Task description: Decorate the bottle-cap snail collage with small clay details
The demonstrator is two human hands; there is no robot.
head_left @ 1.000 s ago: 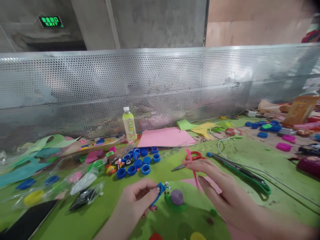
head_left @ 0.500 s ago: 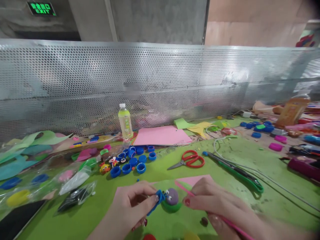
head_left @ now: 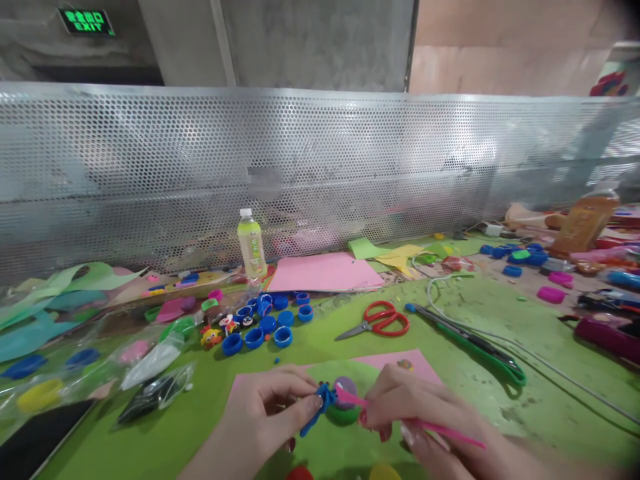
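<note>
My left hand (head_left: 273, 413) pinches a blue clay strip (head_left: 320, 405) against a small clay figure (head_left: 344, 400), a purple ball on a green base. My right hand (head_left: 425, 420) grips a thin pink modelling tool (head_left: 430, 427); its tip touches the figure beside the blue strip. Both hands work over a green sheet (head_left: 345, 447) that lies on pink paper (head_left: 400, 362).
Red scissors (head_left: 377, 320) and a green-handled tool (head_left: 475, 347) lie beyond the hands. Several blue bottle caps (head_left: 267, 320) and a small drink bottle (head_left: 251, 245) stand further back. Plastic bags (head_left: 150, 367) lie left. A perforated metal screen (head_left: 320, 173) closes off the bench's far side.
My right hand brought the pink tool down from above the scissors to the figure, and its tip now touches the clay. My left hand kept its pinch on the blue strip.
</note>
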